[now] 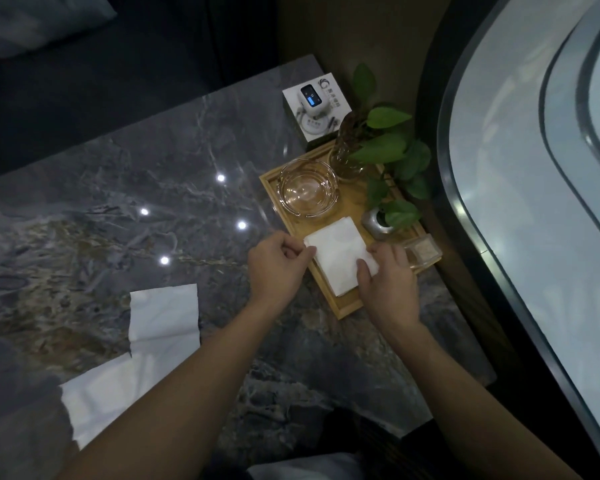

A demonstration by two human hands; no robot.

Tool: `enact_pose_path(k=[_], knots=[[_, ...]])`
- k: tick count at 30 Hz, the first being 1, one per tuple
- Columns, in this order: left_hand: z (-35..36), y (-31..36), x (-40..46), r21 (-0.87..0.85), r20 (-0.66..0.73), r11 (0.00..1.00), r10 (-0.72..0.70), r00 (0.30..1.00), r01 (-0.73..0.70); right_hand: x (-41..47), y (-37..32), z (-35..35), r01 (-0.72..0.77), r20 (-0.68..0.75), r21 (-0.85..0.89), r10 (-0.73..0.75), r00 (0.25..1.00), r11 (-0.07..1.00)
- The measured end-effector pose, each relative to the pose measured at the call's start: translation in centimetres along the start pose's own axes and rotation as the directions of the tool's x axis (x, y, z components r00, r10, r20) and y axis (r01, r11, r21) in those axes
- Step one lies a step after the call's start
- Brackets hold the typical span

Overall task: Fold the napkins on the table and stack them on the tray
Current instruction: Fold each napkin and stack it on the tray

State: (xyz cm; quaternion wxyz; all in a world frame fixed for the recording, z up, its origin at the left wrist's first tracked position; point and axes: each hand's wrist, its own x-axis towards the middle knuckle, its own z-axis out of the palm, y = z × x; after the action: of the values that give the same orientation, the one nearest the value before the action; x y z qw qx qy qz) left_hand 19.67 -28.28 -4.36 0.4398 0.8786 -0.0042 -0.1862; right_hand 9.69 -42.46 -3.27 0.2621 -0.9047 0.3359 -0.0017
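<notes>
A folded white napkin (338,252) lies on the near end of the wooden tray (343,306); a second white layer shows under its near edge. My left hand (278,268) pinches the napkin's left corner. My right hand (387,282) presses its right near corner with the fingers on top. Two unfolded white napkins lie on the dark marble table (118,209) at the lower left: one (165,317) nearer the middle, another (108,393) closer to me, partly under my left forearm.
On the tray stand a glass ashtray (307,192), a glass vase with a leafy plant (378,150) and a small silver pot (378,225). A clear box (423,252) sits at the tray's right edge. A white charger stand (314,109) is behind the tray.
</notes>
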Motion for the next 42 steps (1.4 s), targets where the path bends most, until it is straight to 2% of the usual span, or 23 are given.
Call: enact_pose_path(k=[6,11,13,19,25,30,37,42], knots=[[-3.0,-1.7,-3.0,0.035,0.007,0.999,0.02,1.0,-0.02,-1.2,-0.9,-0.9,0.111,-0.025,-0.076,-0.114,0.993,0.991],[-6.1,-4.2,-5.8,0.213,-0.034,0.97,0.122,0.992,-0.112,-2.9,-2.6,0.0,0.312,0.059,-0.089,-0.308,0.95,0.946],[-7.2,-5.0,-7.1,0.253,-0.056,0.962,0.122,0.991,-0.104,-3.7,-3.6,0.6,0.373,0.109,-0.097,-0.362,0.926,0.923],[-10.3,-8.6,-10.4,0.234,-0.162,0.972,0.021,0.987,0.018,-6.4,-6.7,3.1,0.468,0.273,-0.01,-0.448,0.851,0.884],[-13.0,-12.0,-13.3,0.123,-0.296,0.975,-0.142,0.945,0.185,-8.7,-8.9,5.7,0.519,0.384,0.031,-0.49,0.783,0.854],[-14.8,-13.8,-14.8,0.061,-0.337,0.971,-0.198,0.92,0.232,-9.4,-10.0,7.2,0.533,0.417,0.105,-0.524,0.743,0.84],[-16.1,-15.8,-15.0,0.0,-0.364,0.946,-0.301,0.881,0.323,-9.2,-11.9,8.3,0.554,0.442,0.092,-0.533,0.722,0.827],[-16.1,-16.4,-14.5,0.022,-0.361,0.936,-0.32,0.876,0.351,-8.6,-12.4,9.0,0.571,0.451,0.065,-0.535,0.715,0.818]])
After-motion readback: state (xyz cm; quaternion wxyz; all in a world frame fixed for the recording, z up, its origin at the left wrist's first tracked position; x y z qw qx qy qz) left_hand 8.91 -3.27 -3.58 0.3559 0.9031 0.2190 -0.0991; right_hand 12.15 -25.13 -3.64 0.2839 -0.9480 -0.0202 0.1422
